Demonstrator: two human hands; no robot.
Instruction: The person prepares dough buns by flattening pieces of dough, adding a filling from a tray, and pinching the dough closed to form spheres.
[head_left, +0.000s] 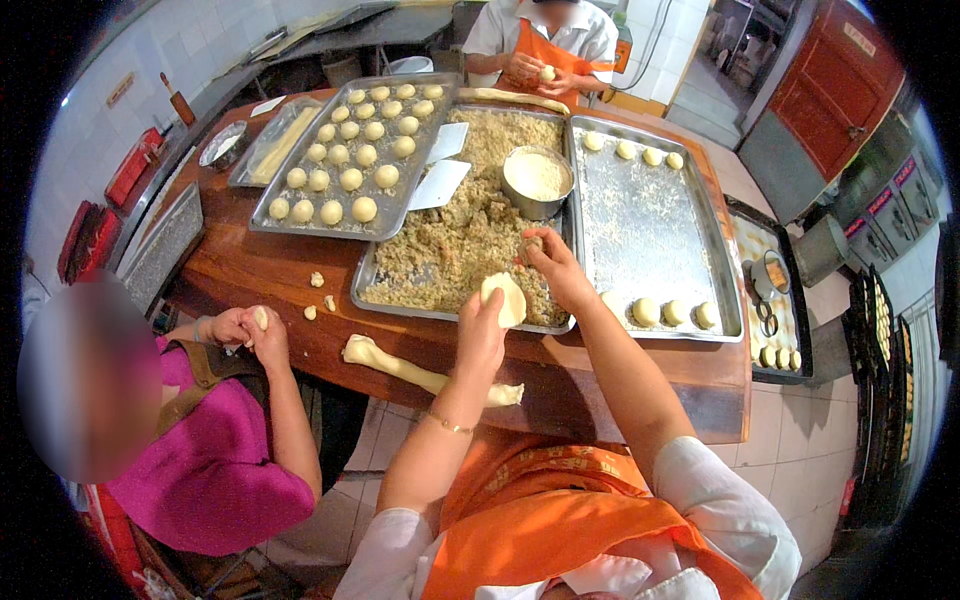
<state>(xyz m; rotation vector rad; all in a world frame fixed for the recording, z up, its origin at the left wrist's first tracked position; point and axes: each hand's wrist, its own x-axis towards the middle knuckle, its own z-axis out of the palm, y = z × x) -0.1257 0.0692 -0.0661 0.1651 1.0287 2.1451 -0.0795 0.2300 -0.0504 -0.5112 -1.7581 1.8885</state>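
Observation:
My left hand (481, 338) holds up a flat, pale dough wrapper (505, 301) over the near edge of a metal tray (455, 313). A crumbly brown-green filling (425, 250) covers most of that tray. Just above it, my right hand (562, 274) has its fingers closed around a small lump of filling (534, 238), part of it hidden by the fingers. Beyond the right hand, a metal bowl (538, 207) of pale crumbs sits in the filling tray. On the wooden table (640, 385) in front of me lies a long rope of dough (420, 375), left of and below my left wrist.
A tray of dough balls (385, 228) overlaps the filling tray at left. At right, another tray (655, 240) holds balls at both ends. Small dough bits (317, 280) lie leftward. Co-workers handle dough at left (262, 335) and across the table (545, 72). A black baking tray (790, 372) stands far right.

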